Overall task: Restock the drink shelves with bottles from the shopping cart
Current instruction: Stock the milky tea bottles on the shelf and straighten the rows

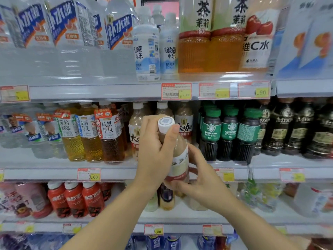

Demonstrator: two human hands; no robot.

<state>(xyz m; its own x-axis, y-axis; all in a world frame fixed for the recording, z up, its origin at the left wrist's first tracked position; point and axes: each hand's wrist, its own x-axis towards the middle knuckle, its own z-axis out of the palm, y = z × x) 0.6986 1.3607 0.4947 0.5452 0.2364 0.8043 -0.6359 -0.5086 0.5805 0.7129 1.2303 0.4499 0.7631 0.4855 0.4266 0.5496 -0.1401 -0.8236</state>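
two hands held one clear plastic bottle of beige milk coffee with a white ribbed cap [175, 152], just in front of the middle shelf [126, 173]. my left hand [155, 152] wrapped shut round its neck to steer; my right hand [201, 181] cupped the smooth base, fingers half curled, likely for support. matching bottles [183, 123] stood beyond it.

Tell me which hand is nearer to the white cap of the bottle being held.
Left. The left hand grips the bottle just under the white cap, thumb touching the cap's side. The right hand holds the bottle's lower part, well below the cap.
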